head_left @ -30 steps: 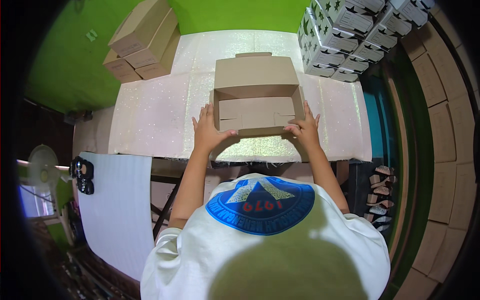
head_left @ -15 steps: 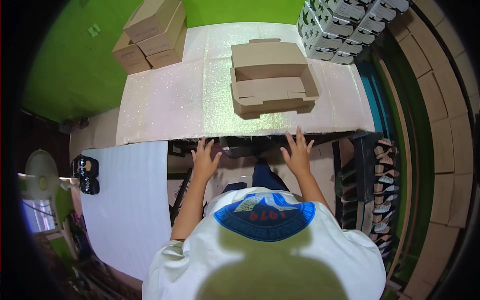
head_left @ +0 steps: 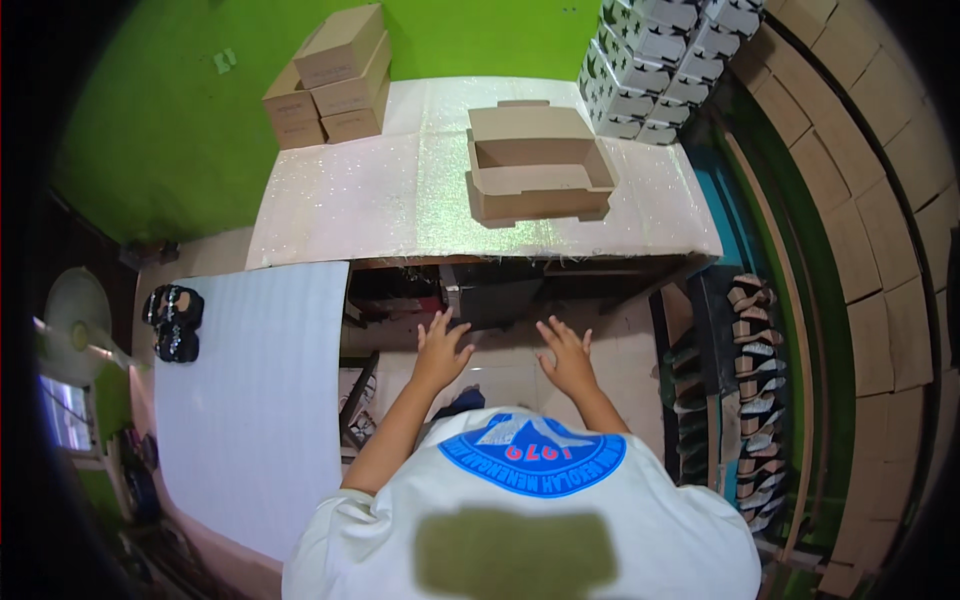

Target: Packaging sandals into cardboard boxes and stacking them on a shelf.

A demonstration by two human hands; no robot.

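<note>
The brown cardboard box (head_left: 543, 178) lies beyond both hands and well apart from them, on the glittery pale table (head_left: 335, 200); its walls are up, its lid panel is tipped back on the far side with a narrow tab at the edge, and its near wall has a notched rim. The left hand (head_left: 440, 352) and right hand (head_left: 568, 358) hover apart, short of the table's near edge, fingers spread, thumbs away from them, neither hand holding or touching anything

Lettered, numbered shirt badge (head_left: 532, 455), printed brown boxes (head_left: 338, 68)
</note>
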